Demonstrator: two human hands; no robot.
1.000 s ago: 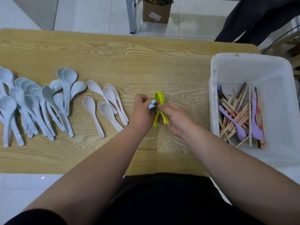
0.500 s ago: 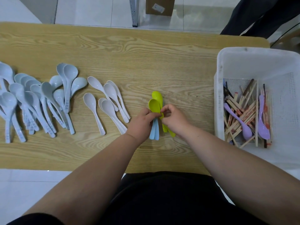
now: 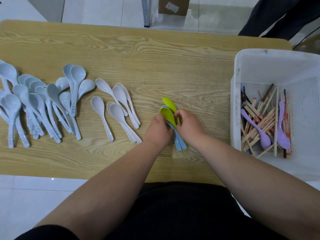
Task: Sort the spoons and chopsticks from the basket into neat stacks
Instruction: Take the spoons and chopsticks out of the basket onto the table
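Both hands meet over a small bundle of spoons at the table's middle. My left hand (image 3: 158, 131) grips the blue spoons (image 3: 179, 143) with a green spoon (image 3: 167, 116) on top. My right hand (image 3: 188, 125) pinches another green spoon (image 3: 169, 103) lying just behind. The white basket (image 3: 239, 108) at the right holds several wooden chopsticks (image 3: 261, 118) and two purple spoons (image 3: 283, 134). White spoons (image 3: 119, 111) lie left of my hands, and a large pile of pale blue-grey spoons (image 3: 39, 104) lies further left.
The wooden table (image 3: 155, 63) has bare surface behind my hands. A cardboard box (image 3: 173, 6) and a metal leg (image 3: 145, 13) stand on the floor beyond it. A person's dark trouser leg (image 3: 270, 16) is at the top right.
The bundle of green and blue spoons has come down from upright in my hands to lying on the table. My hands have stayed on it, shifting slightly.
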